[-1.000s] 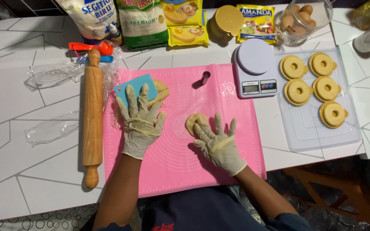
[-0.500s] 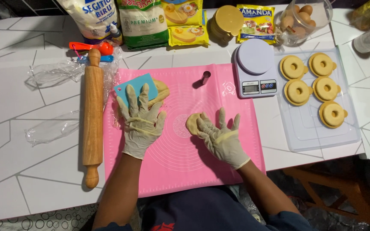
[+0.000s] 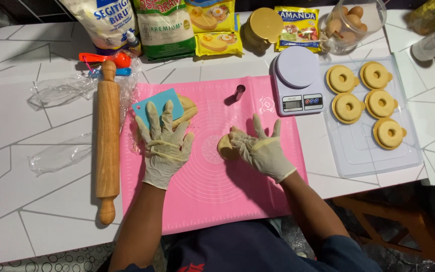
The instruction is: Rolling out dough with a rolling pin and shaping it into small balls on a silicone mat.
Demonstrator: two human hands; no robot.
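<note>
Presently I see my right hand [image 3: 262, 148] flat, fingers spread, pressing a small dough piece [image 3: 224, 147] mid pink mat [image 3: 212, 196]; left hand [image 3: 163, 143] open, resting by the blue scraper [image 3: 153, 103].

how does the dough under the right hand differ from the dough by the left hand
The small dough piece lies mid-mat, partly under the right hand, which presses on it; the bigger dough lump sits at the mat's upper left, beside a blue scraper, just beyond the left hand. The small piece looks rounded; the lump is broader and uneven. Both are pale yellow and lie on the pink mat.
</note>
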